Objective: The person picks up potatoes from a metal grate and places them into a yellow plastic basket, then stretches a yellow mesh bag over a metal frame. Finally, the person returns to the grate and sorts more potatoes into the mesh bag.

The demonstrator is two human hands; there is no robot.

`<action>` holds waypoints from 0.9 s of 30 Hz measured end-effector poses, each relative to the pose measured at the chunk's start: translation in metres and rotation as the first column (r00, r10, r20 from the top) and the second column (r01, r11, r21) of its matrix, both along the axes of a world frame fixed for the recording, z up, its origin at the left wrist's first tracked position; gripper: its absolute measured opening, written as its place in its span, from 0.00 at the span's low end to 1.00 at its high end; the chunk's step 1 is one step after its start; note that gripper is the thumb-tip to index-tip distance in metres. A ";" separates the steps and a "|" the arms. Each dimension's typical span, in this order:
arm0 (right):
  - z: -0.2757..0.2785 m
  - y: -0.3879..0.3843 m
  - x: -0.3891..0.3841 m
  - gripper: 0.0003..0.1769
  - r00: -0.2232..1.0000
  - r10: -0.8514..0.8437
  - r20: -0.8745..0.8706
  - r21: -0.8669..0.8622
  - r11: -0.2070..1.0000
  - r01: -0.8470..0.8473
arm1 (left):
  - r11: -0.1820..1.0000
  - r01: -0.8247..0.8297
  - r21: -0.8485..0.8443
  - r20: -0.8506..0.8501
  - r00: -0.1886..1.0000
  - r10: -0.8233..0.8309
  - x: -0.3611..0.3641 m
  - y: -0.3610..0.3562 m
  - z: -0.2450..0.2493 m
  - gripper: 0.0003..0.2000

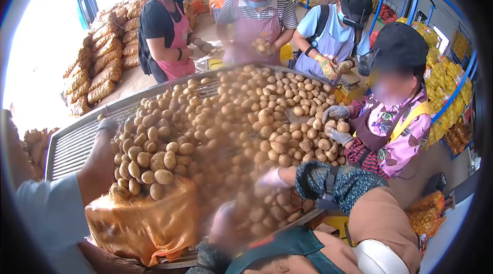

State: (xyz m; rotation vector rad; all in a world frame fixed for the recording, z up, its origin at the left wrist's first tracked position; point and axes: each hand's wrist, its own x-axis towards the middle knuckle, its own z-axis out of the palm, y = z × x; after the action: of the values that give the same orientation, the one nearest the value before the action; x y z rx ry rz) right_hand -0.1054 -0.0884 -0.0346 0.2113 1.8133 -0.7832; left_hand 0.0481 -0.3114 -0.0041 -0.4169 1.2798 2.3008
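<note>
Potatoes (282,115) lie heaped on a slatted metal sorting table (77,148). Smeared by motion, my left hand (224,222), in a pale glove, is low over the near potatoes, right of an orange mesh sack (141,220). More potatoes are piled above that sack. My right hand (272,178), also in a pale glove and blurred, reaches in from the right over the potatoes, with a dark patterned sleeve behind it. Blur hides the fingers of both hands and anything they hold. Several potatoes between and beyond my hands are also blurred.
At the left, a co-worker's bare arm (95,166) reaches along the table. Across from me stand three people; a gloved person (405,120) handles potatoes at the right edge. Filled sacks (108,58) are stacked back left, yellow mesh sacks (449,79) back right.
</note>
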 end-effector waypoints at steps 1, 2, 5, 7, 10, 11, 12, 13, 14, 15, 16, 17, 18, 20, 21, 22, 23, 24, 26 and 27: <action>0.027 -0.006 -0.015 0.29 1.000 -0.025 -0.014 -0.053 0.998 0.024 | 0.999 0.005 -0.051 -0.038 0.999 -0.007 0.004 -0.002 -0.004 0.15; 0.044 -0.013 -0.027 0.32 0.989 -0.068 -0.132 -0.107 0.993 0.054 | 1.000 -0.022 0.014 -0.038 0.999 0.023 0.007 -0.005 -0.018 0.16; 0.064 -0.035 -0.153 0.31 0.839 -0.253 -0.481 -0.319 0.942 0.102 | 0.937 -0.141 0.320 0.227 0.971 0.069 0.007 -0.019 -0.047 0.17; 0.102 -0.037 -0.241 0.25 0.144 0.237 -0.961 0.184 0.932 -0.312 | 0.888 -0.161 0.430 0.330 0.944 0.011 0.005 -0.025 -0.056 0.17; 0.200 -0.072 -0.216 0.17 0.396 -0.769 -0.503 -0.835 0.550 0.008 | 0.817 -0.100 0.568 0.365 0.920 -0.141 0.005 -0.033 -0.045 0.17; 0.213 -0.080 -0.215 0.15 0.384 -0.914 -0.127 -0.969 0.197 0.147 | 0.824 -0.109 0.556 0.356 0.927 -0.117 -0.002 -0.035 -0.045 0.17; 0.187 -0.088 -0.211 0.14 0.384 -0.864 -0.327 -0.915 0.391 0.100 | 0.841 -0.121 0.527 0.338 0.938 -0.077 -0.007 -0.035 -0.050 0.16; 0.161 -0.096 -0.207 0.14 0.365 -0.778 -0.512 -0.823 0.566 0.052 | 0.860 -0.138 0.491 0.318 0.948 -0.030 -0.010 -0.035 -0.054 0.16; 0.127 -0.103 -0.193 0.19 0.452 -0.688 -0.567 -0.779 0.626 -0.025 | 0.877 -0.153 0.455 0.290 0.957 0.017 -0.013 -0.036 -0.060 0.16; 0.094 -0.110 -0.178 0.25 0.523 -0.586 -0.620 -0.731 0.672 -0.113 | 0.893 -0.169 0.417 0.258 0.964 0.062 -0.014 -0.035 -0.070 0.15; 0.080 -0.111 -0.153 0.25 0.589 -0.420 -0.691 -0.583 0.805 -0.110 | 0.900 -0.188 0.394 0.228 0.968 0.102 -0.016 -0.034 -0.075 0.15; 0.067 -0.112 -0.129 0.26 0.646 -0.220 -0.731 -0.405 0.902 -0.150 | 0.902 -0.207 0.379 0.199 0.970 0.139 -0.017 -0.035 -0.081 0.15; 0.022 -0.109 -0.118 0.25 0.803 -0.224 -0.553 -0.558 0.815 -0.158 | 0.898 -0.235 0.372 0.181 0.967 0.178 -0.019 -0.036 -0.085 0.15; 0.015 -0.096 -0.077 0.23 0.811 -0.108 -0.575 -0.481 0.847 -0.228 | 0.860 -0.308 0.406 0.296 0.935 0.195 -0.026 -0.037 -0.070 0.16; 0.002 -0.089 -0.057 0.23 0.831 -0.055 -0.554 -0.481 0.835 -0.266 | 0.828 -0.363 0.427 0.403 0.896 0.186 -0.026 -0.038 -0.053 0.18; -0.007 -0.085 -0.040 0.23 0.838 -0.062 -0.542 -0.488 0.836 -0.253 | 0.854 -0.322 0.408 0.350 0.919 0.180 -0.031 -0.037 -0.023 0.17; -0.014 -0.082 -0.029 0.22 0.844 -0.064 -0.532 -0.490 0.836 -0.246 | 0.876 -0.284 0.390 0.294 0.940 0.174 -0.037 -0.040 -0.001 0.15; -0.023 -0.077 -0.017 0.22 0.780 -0.049 -0.624 -0.477 0.814 -0.331 | 0.895 -0.294 0.336 0.241 0.945 0.221 -0.040 -0.045 -0.028 0.15; -0.006 -0.082 -0.004 0.29 0.890 -0.006 -0.455 -0.459 0.858 -0.229 | 0.905 -0.316 0.284 0.228 0.939 0.256 -0.053 -0.047 -0.036 0.14; -0.007 -0.081 0.000 0.32 0.862 0.046 -0.505 -0.413 0.864 -0.289 | 0.898 -0.335 0.286 0.281 0.925 0.256 -0.063 -0.043 -0.018 0.14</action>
State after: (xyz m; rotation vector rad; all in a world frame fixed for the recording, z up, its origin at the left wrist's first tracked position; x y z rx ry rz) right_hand -0.1053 -0.1697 -0.0412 -0.5154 1.9876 -1.2016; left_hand -0.0145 -0.3546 -0.0219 -0.7872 0.7338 2.5614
